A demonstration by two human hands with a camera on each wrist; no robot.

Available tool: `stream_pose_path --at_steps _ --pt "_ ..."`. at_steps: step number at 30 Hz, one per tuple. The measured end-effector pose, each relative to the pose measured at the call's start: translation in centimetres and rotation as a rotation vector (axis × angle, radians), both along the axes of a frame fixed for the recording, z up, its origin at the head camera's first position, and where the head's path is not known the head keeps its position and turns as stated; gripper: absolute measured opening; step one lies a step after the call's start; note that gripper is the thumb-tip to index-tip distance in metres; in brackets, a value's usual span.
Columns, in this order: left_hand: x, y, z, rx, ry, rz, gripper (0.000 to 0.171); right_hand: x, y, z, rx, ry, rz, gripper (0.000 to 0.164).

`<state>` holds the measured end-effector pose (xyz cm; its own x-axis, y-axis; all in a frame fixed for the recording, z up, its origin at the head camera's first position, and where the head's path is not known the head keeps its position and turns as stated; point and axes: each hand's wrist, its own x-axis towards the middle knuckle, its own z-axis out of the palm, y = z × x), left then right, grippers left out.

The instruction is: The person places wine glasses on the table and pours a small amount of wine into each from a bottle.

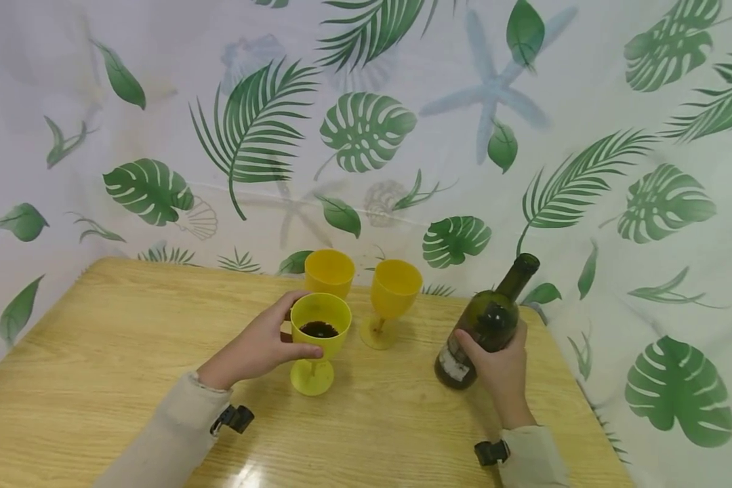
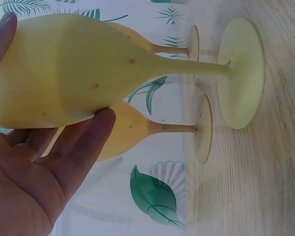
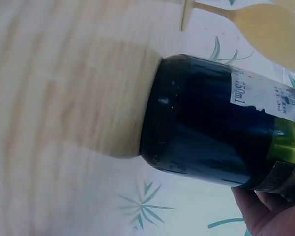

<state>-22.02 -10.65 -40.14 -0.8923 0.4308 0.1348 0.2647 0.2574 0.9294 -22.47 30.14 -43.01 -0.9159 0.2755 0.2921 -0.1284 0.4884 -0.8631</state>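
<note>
Biggest thing here is the white backdrop (image 1: 366,196) printed with green leaves plus some pale starfish and shells, covering everything behind the wooden table (image 1: 128,339). Table's light wood grain, with a bright glare spot near the bottom of the head view. Two pale sleeves (image 1: 167,423) reach in from the lower edge, one per arm. Next down is the dark green glass bottle (image 1: 491,315), over on the right side of the table, neck up and base down at the tabletop, kinda leaning right as the head cam sees it. The right hand (image 1: 503,359) has a proper grip on it, thumb across the near side of the body. Then the goblets: the yellow goblet (image 1: 321,315) is around the middle of the table, foot down at the wood, and the left hand (image 1: 265,339) is grasping its bowl between thumb and fingers. Just behind that sits the rear goblet (image 1: 329,268), more orange and partly blocked, and the side goblet (image 1: 396,288) stands between the front one and the bottle. Small stuff: black wrist gadgets (image 1: 238,418) on both cuffs, a worn white label (image 3: 265,96) reading 750ml on the bottle, and a little dark liquid (image 1: 319,330) inside the held goblet.
</note>
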Motion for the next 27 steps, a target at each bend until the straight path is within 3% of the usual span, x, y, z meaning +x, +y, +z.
stream_pose_path --at_steps 12,27 --pt "0.0 0.2 -0.1 -0.018 0.002 0.014 0.085 -0.1 1.2 0.2 -0.012 -0.042 0.079 0.089" --pt "0.1 0.4 0.1 -0.028 0.009 0.018 0.083 -0.1 1.0 0.5 0.005 -0.043 0.066 0.085"
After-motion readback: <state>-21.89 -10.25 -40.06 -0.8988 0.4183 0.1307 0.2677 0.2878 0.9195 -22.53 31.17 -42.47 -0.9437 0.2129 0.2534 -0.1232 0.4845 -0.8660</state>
